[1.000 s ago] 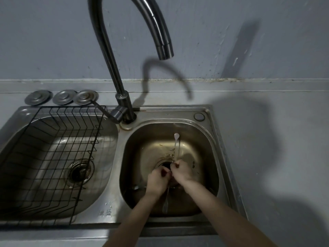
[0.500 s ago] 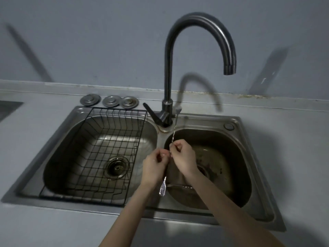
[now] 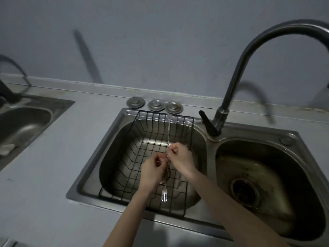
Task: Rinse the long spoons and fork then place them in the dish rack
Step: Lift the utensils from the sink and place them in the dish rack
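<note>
Slim bright-metal long-handled cutlery bundle [image 3: 168,139]: one handle end points up toward the back rim, the small fork head [image 3: 164,196] hangs at the near end. How many pieces are in the bundle I cannot tell; the middle is hidden by the hands.

Bundle is held over the black wire dish rack [image 3: 138,168], which sits in the left steel sink basin [image 3: 114,145]. It does not look set down yet.

Left hand [image 3: 153,172]: fingers [image 3: 157,157] curled closed round the lower part of the handles. Right hand [image 3: 179,157]: fingers pinched shut on the upper part. Both grip the same bundle.

Progress, as a judgement: rinsing seems finished, since the dark curved tap [image 3: 249,57] runs no water and the right basin [image 3: 267,184] holds none of the cutlery. Left to do: lower and release into the rack.

Against half a second ago: hands and cutlery have moved from over the divider beside the right basin to squarely over the rack. A second ago they were low in the right basin.

Three round metal plugs [image 3: 154,105] lie on the grey counter [image 3: 53,157] behind.
</note>
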### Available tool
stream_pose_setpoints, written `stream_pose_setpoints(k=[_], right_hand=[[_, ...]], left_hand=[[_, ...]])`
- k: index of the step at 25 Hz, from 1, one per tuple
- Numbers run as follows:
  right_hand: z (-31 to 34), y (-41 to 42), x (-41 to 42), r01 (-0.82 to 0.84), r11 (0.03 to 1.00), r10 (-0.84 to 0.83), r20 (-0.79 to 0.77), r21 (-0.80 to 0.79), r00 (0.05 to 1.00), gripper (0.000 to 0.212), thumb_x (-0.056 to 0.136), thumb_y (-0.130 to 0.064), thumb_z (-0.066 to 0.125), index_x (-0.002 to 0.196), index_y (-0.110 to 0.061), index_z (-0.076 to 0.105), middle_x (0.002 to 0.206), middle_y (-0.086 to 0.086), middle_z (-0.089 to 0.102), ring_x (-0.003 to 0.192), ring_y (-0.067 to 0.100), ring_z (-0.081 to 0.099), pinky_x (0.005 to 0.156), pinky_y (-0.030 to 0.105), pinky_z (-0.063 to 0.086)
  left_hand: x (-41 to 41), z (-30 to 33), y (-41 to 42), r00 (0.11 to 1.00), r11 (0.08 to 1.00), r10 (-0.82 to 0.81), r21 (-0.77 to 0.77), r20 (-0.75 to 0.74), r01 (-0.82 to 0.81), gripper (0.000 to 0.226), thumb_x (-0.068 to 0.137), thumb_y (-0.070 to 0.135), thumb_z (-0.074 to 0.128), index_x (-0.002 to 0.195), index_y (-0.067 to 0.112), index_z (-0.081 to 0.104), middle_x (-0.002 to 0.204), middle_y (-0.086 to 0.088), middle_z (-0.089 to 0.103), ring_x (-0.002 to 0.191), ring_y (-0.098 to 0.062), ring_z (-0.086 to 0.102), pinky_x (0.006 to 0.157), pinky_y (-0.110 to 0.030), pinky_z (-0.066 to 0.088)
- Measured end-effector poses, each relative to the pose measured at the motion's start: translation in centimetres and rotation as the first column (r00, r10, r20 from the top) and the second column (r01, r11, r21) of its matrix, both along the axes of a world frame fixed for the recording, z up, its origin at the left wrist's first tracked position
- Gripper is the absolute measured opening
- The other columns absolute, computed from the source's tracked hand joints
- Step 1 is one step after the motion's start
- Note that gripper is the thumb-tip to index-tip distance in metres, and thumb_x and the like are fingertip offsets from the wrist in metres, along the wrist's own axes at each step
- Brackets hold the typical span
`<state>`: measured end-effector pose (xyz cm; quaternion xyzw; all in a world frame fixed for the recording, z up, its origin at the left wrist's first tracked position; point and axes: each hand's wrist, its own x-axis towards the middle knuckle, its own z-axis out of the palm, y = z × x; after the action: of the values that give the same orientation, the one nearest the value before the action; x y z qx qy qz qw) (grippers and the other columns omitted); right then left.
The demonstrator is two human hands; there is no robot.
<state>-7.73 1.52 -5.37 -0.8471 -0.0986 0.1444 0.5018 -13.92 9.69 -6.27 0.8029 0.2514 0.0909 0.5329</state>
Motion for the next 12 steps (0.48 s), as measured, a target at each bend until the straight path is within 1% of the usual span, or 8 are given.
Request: stream_pose_setpoints(k=[2,3,5,6,8,9,10,12], right_hand=[[-0.7,2.1,0.5,-0.022,0.999,0.022,-0.028,-0.024,0.999,0.017,0.088,-0.012,0.052,0.101,-0.005,0.061,0.097,0.009,0.066,0.088,0.015,0.056,0.072,0.021,0.043],[-1.1,3.2,0.8,-0.031,0.999,0.029,-0.045,-0.033,0.999,0.014,0.088,-0.01,0.053,0.098,-0.005,0.062,0.097,0.01,0.067,0.089,0.018,0.059,0.073,0.023,0.048],[-2.0,5.1,1.6,-0.047,0.998,0.044,-0.064,-0.045,0.997,0.01,0.087,-0.008,0.053,0.092,-0.006,0.062,0.098,0.016,0.068,0.091,0.027,0.064,0.082,0.033,0.054],[-2.5,5.8,2.0,-0.051,0.997,0.047,-0.069,-0.054,0.996,0.01,0.087,-0.007,0.053,0.092,-0.004,0.062,0.097,0.019,0.068,0.087,0.027,0.065,0.08,0.03,0.055],[-3.3,7.0,2.6,-0.076,0.992,0.069,-0.08,-0.098,0.994,0.014,0.088,-0.007,0.053,0.091,0.002,0.063,0.092,0.022,0.07,0.071,0.019,0.064,0.06,0.006,0.048],[-3.7,7.6,2.9,-0.099,0.987,0.088,-0.084,-0.13,0.993,0.017,0.089,-0.007,0.052,0.088,0.004,0.065,0.089,0.022,0.071,0.066,0.017,0.062,0.051,0.004,0.043],[-4.3,8.1,3.3,-0.114,0.981,0.1,-0.097,-0.156,0.99,0.019,0.089,-0.008,0.052,0.085,0.004,0.066,0.088,0.023,0.071,0.068,0.019,0.064,0.049,0.006,0.04],[-5.4,9.0,4.0,-0.121,0.975,0.091,-0.161,-0.188,0.983,0.022,0.089,-0.009,0.052,0.076,0.002,0.066,0.087,0.025,0.071,0.08,0.029,0.068,0.054,0.016,0.041]], left_hand=[[0.3,-0.7,2.0,1.0,1.0,0.01,0.028,-0.028,-0.009,0.016,0.084,0.01,0.057,0.098,0.006,0.064,0.089,-0.01,0.067,0.084,-0.024,0.063,0.08,-0.037,0.052],[0.4,-1.0,3.0,0.999,1.0,0.011,0.03,-0.043,-0.009,0.016,0.084,0.01,0.056,0.098,0.005,0.063,0.092,-0.012,0.068,0.085,-0.024,0.063,0.08,-0.036,0.052],[0.9,-1.9,4.7,0.998,1.0,0.006,0.03,-0.07,-0.004,0.016,0.085,0.01,0.055,0.098,0.006,0.063,0.091,-0.008,0.066,0.085,-0.022,0.063,0.078,-0.033,0.051],[1.2,-2.3,5.4,0.997,1.0,0.001,0.024,-0.084,0.001,0.016,0.086,0.01,0.055,0.099,0.006,0.063,0.089,-0.006,0.065,0.086,-0.022,0.063,0.078,-0.032,0.051],[1.8,-3.2,6.6,0.993,1.0,-0.011,0.013,-0.119,0.012,0.015,0.086,0.008,0.054,0.098,0.006,0.063,0.088,-0.005,0.063,0.088,-0.023,0.063,0.078,-0.032,0.051],[2.2,-3.8,7.1,0.99,1.0,-0.017,0.016,-0.141,0.019,0.016,0.086,0.007,0.053,0.099,0.007,0.062,0.09,-0.005,0.064,0.089,-0.022,0.063,0.078,-0.032,0.051],[2.6,-4.5,7.5,0.986,0.999,-0.02,0.023,-0.164,0.025,0.016,0.087,0.007,0.052,0.1,0.007,0.062,0.092,-0.007,0.065,0.089,-0.02,0.062,0.078,-0.03,0.051],[3.1,-5.5,8.1,0.979,0.997,-0.029,0.066,-0.203,0.044,0.019,0.087,0.006,0.052,0.104,0.008,0.061,0.099,-0.01,0.067,0.088,-0.016,0.059,0.077,-0.025,0.048]])
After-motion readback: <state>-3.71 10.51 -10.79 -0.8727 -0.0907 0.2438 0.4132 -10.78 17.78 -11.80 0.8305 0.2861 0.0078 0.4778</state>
